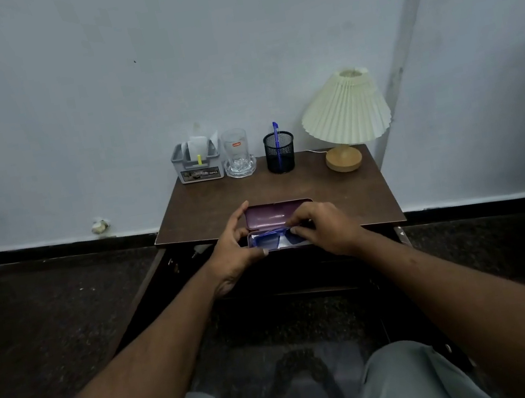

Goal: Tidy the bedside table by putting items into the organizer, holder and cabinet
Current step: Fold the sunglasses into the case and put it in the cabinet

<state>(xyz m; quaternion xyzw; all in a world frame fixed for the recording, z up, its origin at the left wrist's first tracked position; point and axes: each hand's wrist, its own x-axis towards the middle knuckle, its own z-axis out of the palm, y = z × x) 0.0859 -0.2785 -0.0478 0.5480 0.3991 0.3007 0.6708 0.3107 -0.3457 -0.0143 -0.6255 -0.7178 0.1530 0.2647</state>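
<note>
Lying in open case (pixel 274 216), blue sunglasses (pixel 266 240); left grip (pixel 233 249) grasping case, right grip (pixel 324 226) pinching sunglasses

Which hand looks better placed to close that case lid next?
Probably the left hand: it holds the case with a finger on the open lid, while the right hand pinches the blue glasses.

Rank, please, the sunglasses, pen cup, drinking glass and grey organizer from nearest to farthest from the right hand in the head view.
1. Sunglasses, in the case at the right hand.
2. Pen cup, back centre.
3. Drinking glass, left of it.
4. Grey organizer, back left corner.
</note>
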